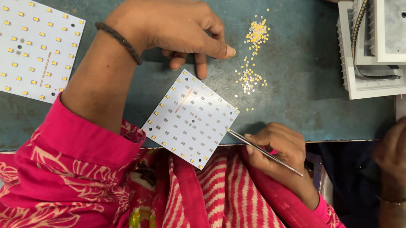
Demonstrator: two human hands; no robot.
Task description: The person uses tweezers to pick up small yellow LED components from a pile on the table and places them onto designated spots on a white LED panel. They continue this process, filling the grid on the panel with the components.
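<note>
The small white LED board (191,119) sits tilted at the near edge of the counter (294,83), partly over my lap; my right hand (278,147) pinches thin metal tweezers (263,152), tip touching the board's right edge; my left hand (181,29) rests loosely curled just above the board, gripping nothing; loose yellow LED chips (253,55) lie scattered upper right of the board; a bigger populated panel (21,42) lies well left; white housings (385,47) stack far right; somebody else's hand (403,151) is right of the board.

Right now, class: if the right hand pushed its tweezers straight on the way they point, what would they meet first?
The tweezers in the right hand already point at the small white board; its near edge comes first.
</note>
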